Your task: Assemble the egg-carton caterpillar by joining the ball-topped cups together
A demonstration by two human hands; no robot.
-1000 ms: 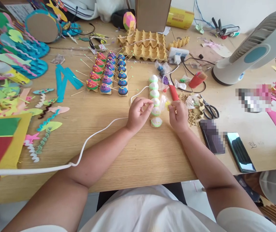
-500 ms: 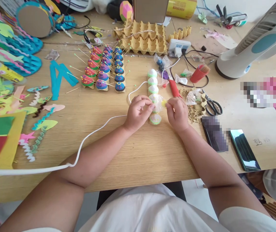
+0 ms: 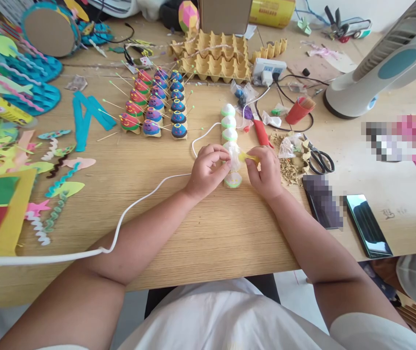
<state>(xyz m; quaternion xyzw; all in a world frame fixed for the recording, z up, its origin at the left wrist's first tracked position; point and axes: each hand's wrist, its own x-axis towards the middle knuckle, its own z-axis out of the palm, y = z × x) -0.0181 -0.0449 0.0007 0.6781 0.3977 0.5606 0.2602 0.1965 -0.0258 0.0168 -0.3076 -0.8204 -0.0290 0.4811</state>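
Observation:
A small clear plastic bag is pinched in my left hand, above the row of egg-carton cups. From the bag's right side a strip of soft yellow clay stretches to my right hand, whose fingers are closed on its end. Beneath and beyond the bag, a strip of white-topped egg-carton cups with green rims lies on the table. Its nearest cup shows small yellow dots, while the bag and my fingers partly cover the cup behind it.
Three rows of painted egg-carton cups with protruding sticks stand at back left. To the right are scissors, wood shavings, a red cup, a phone and a white fan. A white cable crosses my left arm.
The yellow clay between the bag and my right hand has stretched into a longer strip. My right hand has turned slightly and shifted a little left; the left hand has barely moved.

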